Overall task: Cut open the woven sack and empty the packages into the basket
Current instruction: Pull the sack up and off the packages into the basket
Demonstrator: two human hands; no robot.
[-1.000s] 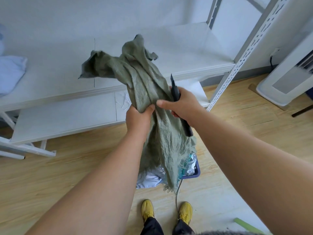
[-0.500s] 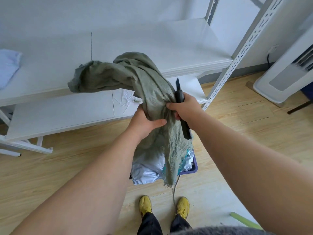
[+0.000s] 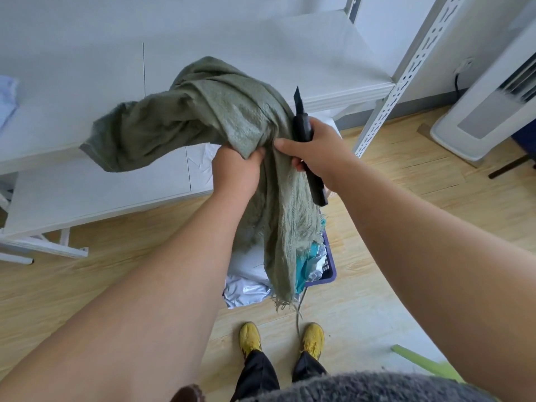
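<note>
The blue basket (image 3: 329, 271) on the floor held crinkled white and teal packages (image 3: 246, 288), heaped to its rim. Above it hung the limp green woven sack (image 3: 203, 114) (frayed along its lower edge), bunched in the left hand (image 3: 235, 166)'s closed grip; the right hand (image 3: 316, 149) pinched it too, fist around a black knife (image 3: 303, 126), blade up.

A white metal shelving unit (image 3: 261, 53) with a perforated upright (image 3: 412, 68) stands against a pale wall (image 3: 388, 18). The floor (image 3: 435, 204) is light wood planking; a white appliance (image 3: 487, 111) stands at right.
</note>
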